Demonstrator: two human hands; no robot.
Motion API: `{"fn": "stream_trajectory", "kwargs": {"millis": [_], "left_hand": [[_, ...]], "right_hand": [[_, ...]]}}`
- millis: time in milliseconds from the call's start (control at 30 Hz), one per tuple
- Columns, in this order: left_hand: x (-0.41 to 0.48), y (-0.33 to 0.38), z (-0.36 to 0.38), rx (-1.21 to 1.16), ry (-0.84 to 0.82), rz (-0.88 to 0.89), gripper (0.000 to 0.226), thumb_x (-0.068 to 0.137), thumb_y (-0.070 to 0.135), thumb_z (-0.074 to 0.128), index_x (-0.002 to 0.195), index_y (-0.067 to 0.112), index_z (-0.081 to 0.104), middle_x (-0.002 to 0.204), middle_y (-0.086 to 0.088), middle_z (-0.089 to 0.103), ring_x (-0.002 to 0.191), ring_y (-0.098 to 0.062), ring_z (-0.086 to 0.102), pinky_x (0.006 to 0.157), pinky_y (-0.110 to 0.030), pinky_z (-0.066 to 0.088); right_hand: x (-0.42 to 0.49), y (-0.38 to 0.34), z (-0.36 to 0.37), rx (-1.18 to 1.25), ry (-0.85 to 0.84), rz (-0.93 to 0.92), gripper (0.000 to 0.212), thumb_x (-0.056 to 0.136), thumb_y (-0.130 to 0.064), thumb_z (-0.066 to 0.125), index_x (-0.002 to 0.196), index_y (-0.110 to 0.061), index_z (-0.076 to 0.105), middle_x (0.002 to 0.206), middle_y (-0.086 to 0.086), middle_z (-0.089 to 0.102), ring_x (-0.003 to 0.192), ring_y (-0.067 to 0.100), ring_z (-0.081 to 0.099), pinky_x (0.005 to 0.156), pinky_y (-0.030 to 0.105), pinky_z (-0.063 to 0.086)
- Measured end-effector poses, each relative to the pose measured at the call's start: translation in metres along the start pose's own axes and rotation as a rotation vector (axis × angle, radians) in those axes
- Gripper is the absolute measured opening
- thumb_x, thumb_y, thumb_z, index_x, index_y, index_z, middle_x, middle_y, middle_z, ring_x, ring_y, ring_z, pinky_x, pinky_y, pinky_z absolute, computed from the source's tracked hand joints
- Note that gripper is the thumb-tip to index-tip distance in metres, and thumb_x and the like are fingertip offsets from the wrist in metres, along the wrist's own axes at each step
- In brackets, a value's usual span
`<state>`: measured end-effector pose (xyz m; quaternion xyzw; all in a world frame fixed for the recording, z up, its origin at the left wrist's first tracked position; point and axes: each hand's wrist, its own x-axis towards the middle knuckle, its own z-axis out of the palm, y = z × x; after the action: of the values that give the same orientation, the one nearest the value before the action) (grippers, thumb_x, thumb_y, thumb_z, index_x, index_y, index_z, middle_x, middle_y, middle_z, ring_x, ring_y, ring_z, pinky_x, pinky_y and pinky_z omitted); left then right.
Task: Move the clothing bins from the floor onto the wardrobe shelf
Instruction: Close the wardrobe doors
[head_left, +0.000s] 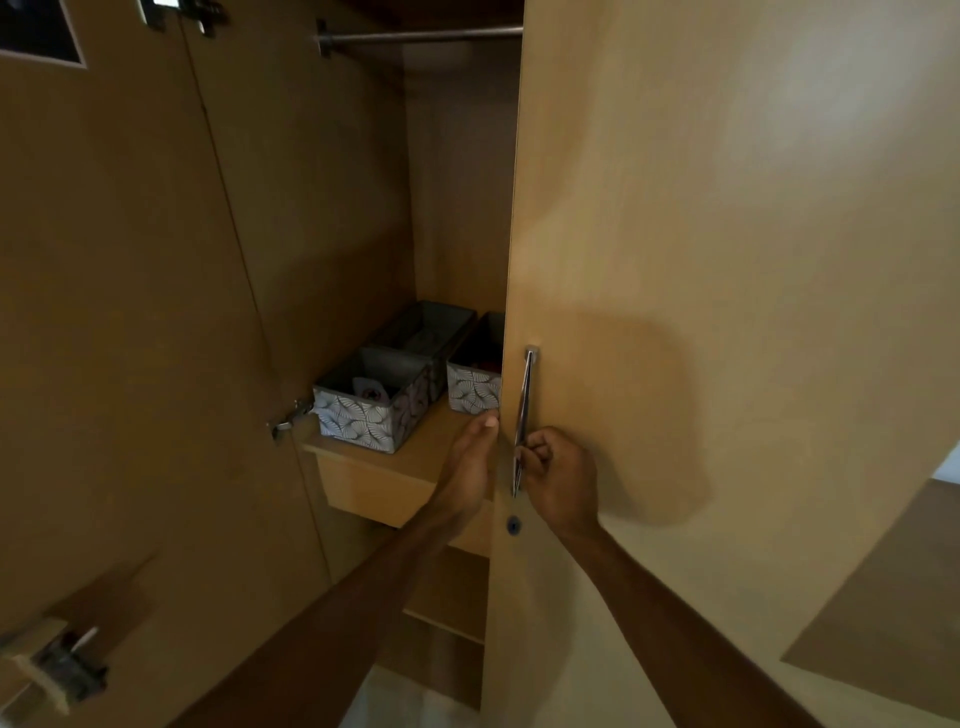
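Three grey fabric bins with a white leaf print stand on the wardrobe shelf (431, 447). The front left bin (366, 413) holds a small item. A longer bin (423, 332) stands behind it. The third bin (474, 387) is half hidden by the right door (701, 260). My right hand (558, 475) is closed around the door's metal handle (523, 410). My left hand (470, 460) reaches to the door's inner edge with fingers extended, holding nothing, just in front of the third bin.
The left door (130, 312) stands wide open with hinges along its edge. A clothes rail (415, 35) runs across the top of the wardrobe. Lower shelves (447, 623) sit under the bin shelf. A keyhole (513, 526) is below the handle.
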<state>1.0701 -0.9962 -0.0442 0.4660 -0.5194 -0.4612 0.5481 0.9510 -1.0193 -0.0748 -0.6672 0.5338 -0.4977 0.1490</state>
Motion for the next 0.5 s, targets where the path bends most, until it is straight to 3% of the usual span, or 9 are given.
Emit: {"fn": "stream_trajectory", "kwargs": {"millis": [100,267,433,500], "left_hand": [[0.013,-0.006,-0.001,0.015,0.007,-0.026,0.026,0.104,0.031,0.033,0.111,0.04,0.056,0.115,0.019,0.06,0.1,0.013,0.055,0.097,-0.034,0.044],[0.021,-0.006,-0.001,0.011,-0.006,-0.001,0.027,0.104,0.029,0.034,0.106,0.039,0.059,0.112,0.015,0.062,0.092,0.018,0.059,0.081,-0.025,0.044],[0.018,-0.012,-0.003,0.017,-0.015,-0.002,0.025,0.103,0.032,0.036,0.112,0.045,0.056,0.128,0.009,0.057,0.108,0.009,0.054,0.084,-0.024,0.043],[0.016,-0.011,-0.002,0.026,-0.034,0.002,0.025,0.103,0.029,0.038,0.112,0.045,0.055,0.124,0.011,0.058,0.106,0.011,0.055,0.081,-0.018,0.044]], "right_hand": [[0.01,0.005,0.003,-0.009,0.003,0.018,0.006,0.081,-0.013,0.069,0.078,-0.016,0.066,0.064,-0.005,0.066,0.058,0.014,0.062,0.058,0.038,0.053],[0.017,0.01,0.006,-0.04,-0.006,0.008,0.006,0.081,-0.014,0.069,0.078,-0.018,0.064,0.065,-0.004,0.067,0.059,0.015,0.063,0.058,0.04,0.054],[0.015,0.015,0.008,-0.042,-0.005,-0.016,0.007,0.082,-0.015,0.068,0.077,-0.018,0.063,0.064,-0.004,0.067,0.057,0.014,0.062,0.056,0.042,0.053],[0.015,0.015,0.008,-0.013,-0.009,0.014,0.006,0.083,-0.016,0.068,0.078,-0.018,0.065,0.065,-0.005,0.067,0.058,0.013,0.063,0.058,0.042,0.054]]}}
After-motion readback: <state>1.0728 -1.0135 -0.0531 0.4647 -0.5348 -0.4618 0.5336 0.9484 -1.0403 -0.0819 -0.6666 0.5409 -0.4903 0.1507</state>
